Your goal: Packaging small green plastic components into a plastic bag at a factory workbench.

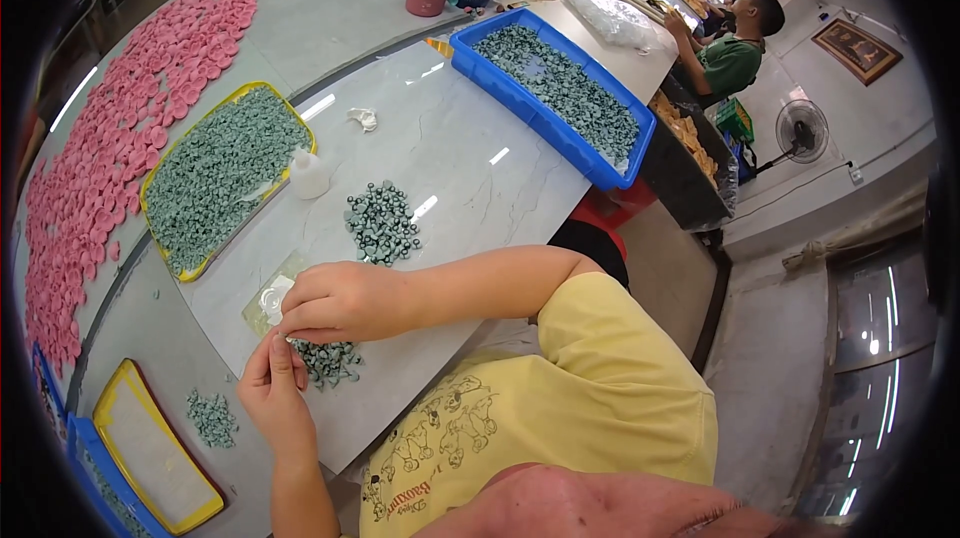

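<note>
My right hand (340, 300) reaches in from the right, its fingers pinched together just above the fingertips of my left hand (275, 388). The fingers of both hands meet over something too small to make out. Directly below them lies a pile of small dark-green pieces (332, 364), partly covered by my hands. Beside my right fingers rests a clear yellowish sheet (254, 317) with a white, paste-like blob (272, 296) on it. Farther off on the marbled board (470, 188) is a heap of shiny dark-green rounded pieces (383, 225).
A yellow tray (163, 250) of green pieces stands left, with a small white bottle (308, 176) at its edge. Pink discs (140, 108) cover the far left. A blue tray (600, 170) lies far right; a yellow-rimmed tray (155, 448) sits near left. A person (735, 53) works beyond.
</note>
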`<state>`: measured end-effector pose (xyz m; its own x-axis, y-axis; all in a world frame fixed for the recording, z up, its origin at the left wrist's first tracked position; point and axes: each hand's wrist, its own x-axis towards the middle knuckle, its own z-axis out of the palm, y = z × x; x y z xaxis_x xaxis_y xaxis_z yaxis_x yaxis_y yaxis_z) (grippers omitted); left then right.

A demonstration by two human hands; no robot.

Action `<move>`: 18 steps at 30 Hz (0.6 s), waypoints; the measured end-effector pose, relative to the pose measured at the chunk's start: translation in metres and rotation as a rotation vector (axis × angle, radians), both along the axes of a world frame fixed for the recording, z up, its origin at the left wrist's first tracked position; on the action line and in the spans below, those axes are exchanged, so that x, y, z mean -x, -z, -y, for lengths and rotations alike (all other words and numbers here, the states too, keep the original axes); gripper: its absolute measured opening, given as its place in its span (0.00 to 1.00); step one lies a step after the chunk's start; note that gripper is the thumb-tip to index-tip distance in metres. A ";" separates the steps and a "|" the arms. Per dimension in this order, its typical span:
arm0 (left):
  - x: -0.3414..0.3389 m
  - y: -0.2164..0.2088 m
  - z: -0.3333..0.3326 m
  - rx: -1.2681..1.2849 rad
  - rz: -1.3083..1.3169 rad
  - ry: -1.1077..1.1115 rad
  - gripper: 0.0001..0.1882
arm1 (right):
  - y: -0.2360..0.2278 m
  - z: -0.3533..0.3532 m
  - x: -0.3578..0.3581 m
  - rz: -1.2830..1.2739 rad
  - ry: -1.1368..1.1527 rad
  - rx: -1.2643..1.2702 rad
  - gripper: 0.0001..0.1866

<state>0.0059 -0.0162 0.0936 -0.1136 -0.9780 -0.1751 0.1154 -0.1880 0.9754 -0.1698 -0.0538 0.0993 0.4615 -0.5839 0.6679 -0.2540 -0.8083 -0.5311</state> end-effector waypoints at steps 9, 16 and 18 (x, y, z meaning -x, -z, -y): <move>0.004 -0.002 0.000 -0.029 0.020 0.009 0.15 | 0.002 0.006 0.008 -0.098 -0.039 0.113 0.11; -0.001 -0.001 0.001 -0.007 -0.002 0.040 0.15 | 0.000 0.006 0.005 -0.083 -0.025 0.076 0.11; -0.002 -0.001 0.001 0.003 -0.012 0.045 0.15 | 0.000 0.006 0.004 -0.089 -0.023 0.064 0.11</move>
<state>0.0078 -0.0171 0.0949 -0.1591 -0.9724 -0.1709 0.1185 -0.1907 0.9745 -0.1742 -0.0600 0.0995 0.5332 -0.5297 0.6597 -0.2785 -0.8462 -0.4543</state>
